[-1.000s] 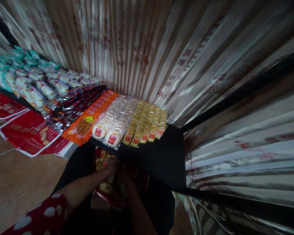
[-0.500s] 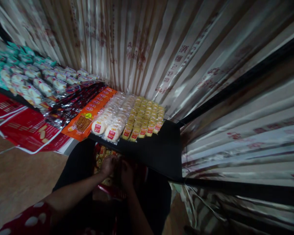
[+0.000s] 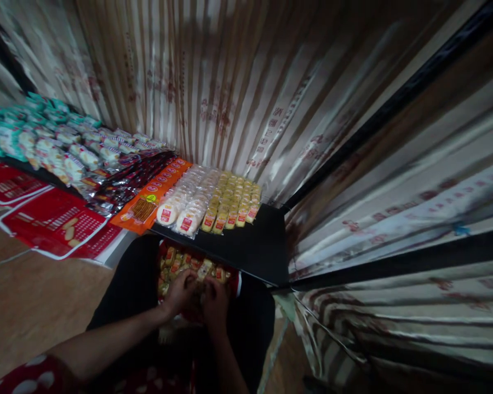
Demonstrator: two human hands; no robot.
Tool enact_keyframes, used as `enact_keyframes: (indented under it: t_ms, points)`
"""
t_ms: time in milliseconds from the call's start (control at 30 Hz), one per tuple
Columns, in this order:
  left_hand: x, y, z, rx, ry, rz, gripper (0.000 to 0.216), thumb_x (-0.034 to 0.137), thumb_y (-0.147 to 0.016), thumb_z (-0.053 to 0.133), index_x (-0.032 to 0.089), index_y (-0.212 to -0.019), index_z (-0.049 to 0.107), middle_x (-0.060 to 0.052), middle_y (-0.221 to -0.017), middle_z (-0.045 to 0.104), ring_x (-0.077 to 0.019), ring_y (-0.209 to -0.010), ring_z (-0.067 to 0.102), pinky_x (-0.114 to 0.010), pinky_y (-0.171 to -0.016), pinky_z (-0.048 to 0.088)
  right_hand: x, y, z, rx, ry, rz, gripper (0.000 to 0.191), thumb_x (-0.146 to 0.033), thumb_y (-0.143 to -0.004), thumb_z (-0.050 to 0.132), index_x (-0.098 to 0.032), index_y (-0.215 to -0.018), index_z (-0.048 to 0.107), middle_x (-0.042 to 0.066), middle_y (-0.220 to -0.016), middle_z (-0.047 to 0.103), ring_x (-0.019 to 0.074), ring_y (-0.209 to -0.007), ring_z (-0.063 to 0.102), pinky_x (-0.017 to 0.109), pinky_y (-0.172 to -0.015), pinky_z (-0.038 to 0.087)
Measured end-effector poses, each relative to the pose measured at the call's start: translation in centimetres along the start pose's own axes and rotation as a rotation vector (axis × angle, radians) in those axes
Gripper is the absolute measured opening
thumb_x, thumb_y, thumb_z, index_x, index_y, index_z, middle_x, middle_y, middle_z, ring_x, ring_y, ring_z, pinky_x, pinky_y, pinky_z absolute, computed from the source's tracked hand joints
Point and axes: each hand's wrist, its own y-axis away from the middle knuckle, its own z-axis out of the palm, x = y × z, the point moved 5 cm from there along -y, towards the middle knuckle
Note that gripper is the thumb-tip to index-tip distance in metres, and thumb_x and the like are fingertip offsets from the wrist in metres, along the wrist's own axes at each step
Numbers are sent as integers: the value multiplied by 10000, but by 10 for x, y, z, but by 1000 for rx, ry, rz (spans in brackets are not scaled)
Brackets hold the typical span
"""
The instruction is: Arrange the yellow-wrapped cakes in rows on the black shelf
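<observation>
On my lap lies a red bag (image 3: 235, 283) filled with small yellow wrapped snacks (image 3: 179, 261). Over it, my left hand (image 3: 179, 294) and my right hand (image 3: 215, 303) come close together, fingers bent and pinched. A paler snack packet (image 3: 206, 267) shows at their fingertips, and both hands appear to grip it, though dim light and blur hide the exact contact. Just ahead on the black shelf (image 3: 246, 246) stand neat rows of yellow wrapped snacks (image 3: 234, 202) and round white crackers in clear wrappers (image 3: 188, 219).
Left along the shelf lie an orange snack bag (image 3: 142, 205), dark red packets (image 3: 125, 183), white packets (image 3: 76, 164) and green ones (image 3: 12, 131). Red bags (image 3: 61, 221) hang below its front edge. A pleated curtain (image 3: 213, 82) and a black bar (image 3: 378, 109) enclose the back and right.
The camera view has shifted, so the shelf appears farther left. More of the wrapped snacks in my lap now show beyond my hands, which have drawn back a little toward me.
</observation>
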Motion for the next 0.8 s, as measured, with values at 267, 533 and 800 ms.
enact_keyframes:
  t_ms: [267, 533, 800]
  points:
    - [37, 10, 1, 22, 1, 136, 296, 263, -626, 583, 187, -910, 544, -35, -891, 580, -174, -815, 543, -306, -769, 451, -43, 4, -24, 3, 3, -95, 267, -286, -827, 420, -194, -918, 653, 72, -909, 652, 192, -862, 621, 331, -789, 496]
    - [79, -7, -4, -82, 110, 120, 214, 320, -690, 562, 177, -849, 541, 6, -742, 573, -133, -687, 530, -255, -664, 438, -60, -11, -54, 87, 119, -191, 285, -334, -845, 448, -194, -1000, 642, 88, -973, 617, 185, -850, 598, 317, -778, 485]
    - [103, -40, 1, -288, 280, -2, 370, 525, -717, 556, 156, -720, 525, 54, -557, 538, -70, -462, 478, -190, -485, 376, -62, -29, -81, 173, 283, -217, 293, -379, -832, 497, -222, -1025, 653, 95, -1020, 595, 230, -992, 524, 392, -906, 410]
